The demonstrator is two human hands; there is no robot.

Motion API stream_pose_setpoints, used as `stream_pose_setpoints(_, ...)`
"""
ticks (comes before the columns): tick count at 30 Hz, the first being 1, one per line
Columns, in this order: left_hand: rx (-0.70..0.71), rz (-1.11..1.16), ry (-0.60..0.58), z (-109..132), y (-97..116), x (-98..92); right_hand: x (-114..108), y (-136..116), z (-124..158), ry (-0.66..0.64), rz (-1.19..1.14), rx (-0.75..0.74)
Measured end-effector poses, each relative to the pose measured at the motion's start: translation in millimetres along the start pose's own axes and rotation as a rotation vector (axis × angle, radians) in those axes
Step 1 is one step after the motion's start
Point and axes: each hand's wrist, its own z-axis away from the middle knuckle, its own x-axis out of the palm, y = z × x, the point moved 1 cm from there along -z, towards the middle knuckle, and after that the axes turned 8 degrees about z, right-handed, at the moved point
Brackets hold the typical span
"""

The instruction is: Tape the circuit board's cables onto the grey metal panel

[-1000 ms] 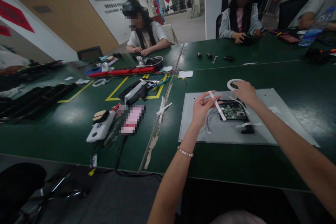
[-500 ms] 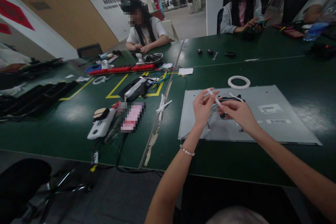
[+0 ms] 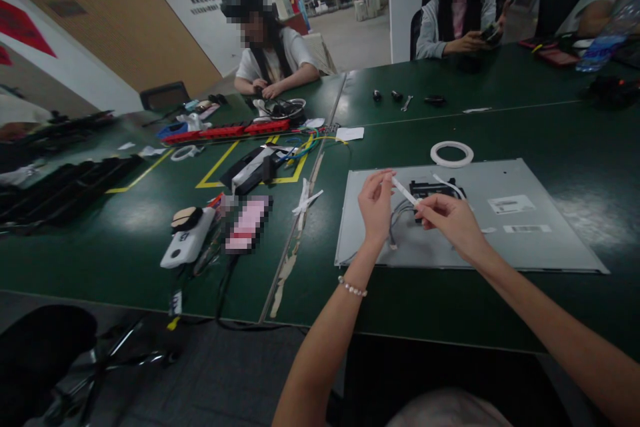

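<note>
Between my two hands a short white strip of tape (image 3: 405,191) is stretched at a slant. My left hand (image 3: 376,203) pinches its upper end, and my right hand (image 3: 447,217) grips the lower end. Below them lies a flat grey metal panel (image 3: 500,243) with labels on its right side. A black electronic part (image 3: 425,189) with grey cables (image 3: 393,230) sits on the panel, partly covered by my right hand. Another white strip (image 3: 449,185) curves over that part. Just behind the panel lies a roll of white tape (image 3: 451,154).
Left of the panel, scraps of white tape (image 3: 304,200) stick to the table seam. Farther left are a phone (image 3: 249,223), a white device (image 3: 187,238) and a black box (image 3: 250,170). A wrench (image 3: 407,103) lies farther back. Two people sit across the green table (image 3: 400,307).
My hands have moved apart, and more of the tape strip shows between them. My left hand's fingers have drawn closer together. The view has shifted slightly.
</note>
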Motion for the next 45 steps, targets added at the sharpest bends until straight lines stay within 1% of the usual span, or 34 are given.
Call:
stream_pose_setpoints(3, 0.029, -0.01, 0.012, 1, 2, 1.4, -1, 0, 0, 0.003, 0.04, -0.032)
stream_pose_setpoints(5, 0.03, 0.004, 0.042, -3, 2, -1.0, -1, 0, 1, 0.005, 0.064, -0.051)
stream_pose_setpoints(7, 0.002, 0.044, 0.125, -11, -2, -9.4, -2, 1, 3, 0.001, 0.074, -0.059)
stream_pose_setpoints(10, -0.06, 0.083, 0.309, -28, -9, -29.2, -4, 2, 6, -0.003, 0.072, -0.054)
stream_pose_setpoints(11, -0.093, 0.093, 0.323, -32, -12, -34.5, -4, 2, 6, 0.002, 0.072, -0.052)
stream_pose_setpoints(12, -0.141, 0.107, 0.308, -35, -14, -38.0, -5, 1, 7, 0.011, 0.074, -0.053)
stream_pose_setpoints(13, -0.2, 0.121, 0.261, -37, -15, -39.1, -6, 0, 7, 0.022, 0.076, -0.058)
stream_pose_setpoints(15, -0.334, 0.15, 0.106, -35, -15, -34.2, -7, -2, 6, 0.045, 0.075, -0.072)
stream_pose_setpoints(18, -0.502, 0.217, -0.15, -23, -9, -15.7, -10, -6, 5, 0.079, 0.072, -0.091)
stream_pose_setpoints(19, -0.533, 0.248, -0.216, -18, -7, -8.9, -11, -7, 5, 0.085, 0.072, -0.094)
stream_pose_setpoints(21, -0.556, 0.287, -0.309, -8, -3, 2.5, -12, -6, 4, 0.085, 0.079, -0.096)
stream_pose_setpoints(23, -0.54, 0.299, -0.342, -1, -1, 9.8, -12, -4, 2, 0.07, 0.093, -0.094)
stream_pose_setpoints(24, -0.527, 0.298, -0.329, 1, -2, 11.8, -12, -3, 2, 0.063, 0.102, -0.09)
stream_pose_setpoints(28, -0.486, 0.264, -0.22, 4, -7, 13.6, -9, 1, 1, 0.044, 0.106, -0.065)
stream_pose_setpoints(31, -0.447, 0.245, -0.189, 3, -8, 13.6, -7, 2, 1, 0.029, 0.037, -0.026)
stream_pose_setpoints(35, -0.326, 0.185, -0.18, 4, -5, 14.5, -4, 3, 1, 0.003, -0.052, 0.008)
stream_pose_setpoints(38, -0.221, 0.098, -0.171, 6, -3, 15.5, -4, 7, 0, -0.003, -0.053, 0.0)
stream_pose_setpoints(40, -0.181, 0.059, -0.174, 8, -1, 15.9, -3, 11, -1, -0.005, -0.038, -0.011)
stream_pose_setpoints(45, -0.186, 0.067, -0.179, -1, 3, 9.3, -1, 17, -1, -0.018, -0.008, -0.01)
